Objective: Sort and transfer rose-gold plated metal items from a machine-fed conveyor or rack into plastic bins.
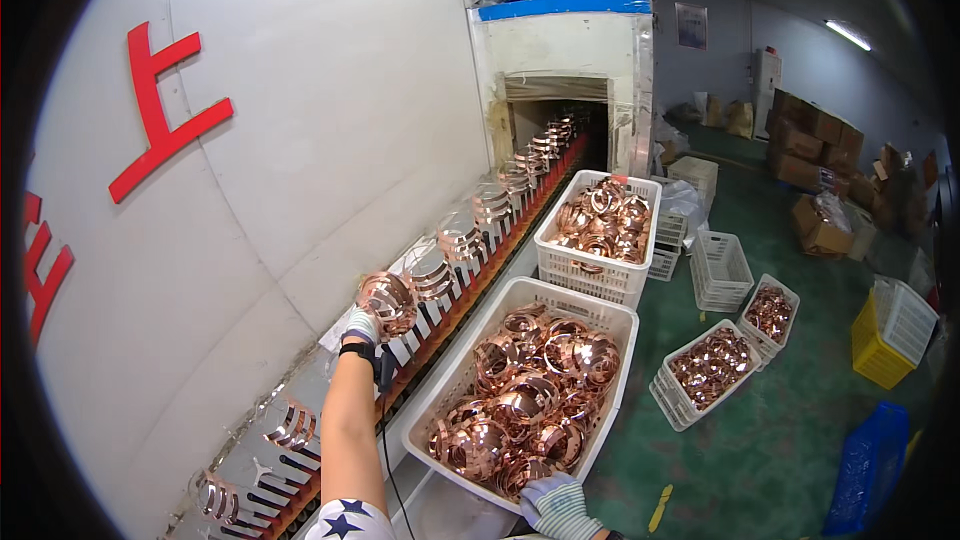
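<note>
My left hand (362,323), in a white glove, holds a bunch of shiny copper-coloured rings (389,300) up against the rack conveyor (470,270) that runs along the white wall. More ring bunches (462,238) hang on the conveyor's pegs, receding toward the oven opening (555,110). My right hand (556,505), also gloved, rests at the near edge of a white plastic crate (455,380) filled with copper rings (530,390); whether it grips one is unclear.
A second white crate of rings (600,225) stands beyond the first. Two smaller ring crates (712,365) sit on the green floor, with empty white baskets (720,270), a yellow basket (885,340), a blue crate (865,470) and cardboard boxes (815,140).
</note>
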### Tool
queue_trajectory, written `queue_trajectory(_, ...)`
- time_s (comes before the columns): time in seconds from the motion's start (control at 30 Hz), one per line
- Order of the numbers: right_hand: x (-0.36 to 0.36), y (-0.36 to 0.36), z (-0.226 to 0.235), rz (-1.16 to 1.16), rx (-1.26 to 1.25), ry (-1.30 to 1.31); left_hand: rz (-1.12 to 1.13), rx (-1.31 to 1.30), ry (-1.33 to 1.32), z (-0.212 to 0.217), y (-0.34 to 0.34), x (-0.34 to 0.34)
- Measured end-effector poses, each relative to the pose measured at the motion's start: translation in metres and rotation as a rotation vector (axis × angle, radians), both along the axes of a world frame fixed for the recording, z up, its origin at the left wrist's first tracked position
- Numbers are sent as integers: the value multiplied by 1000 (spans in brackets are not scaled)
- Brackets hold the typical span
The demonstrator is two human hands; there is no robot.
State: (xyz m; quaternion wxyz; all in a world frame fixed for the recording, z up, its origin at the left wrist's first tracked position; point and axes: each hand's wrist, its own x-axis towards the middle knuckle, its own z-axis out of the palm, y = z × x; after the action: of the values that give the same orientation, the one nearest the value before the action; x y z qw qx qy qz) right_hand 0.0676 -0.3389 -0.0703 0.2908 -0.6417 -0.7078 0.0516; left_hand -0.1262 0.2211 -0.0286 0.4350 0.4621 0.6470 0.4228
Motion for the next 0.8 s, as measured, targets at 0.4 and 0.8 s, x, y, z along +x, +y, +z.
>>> queue_trajectory(0.4,16,11,-21,30,64,1,-247,-102,-329,153,-165,120)
queue_trajectory(0.8,14,4,-22,-60,-130,45,-72,-82,-754,-61,94,149)
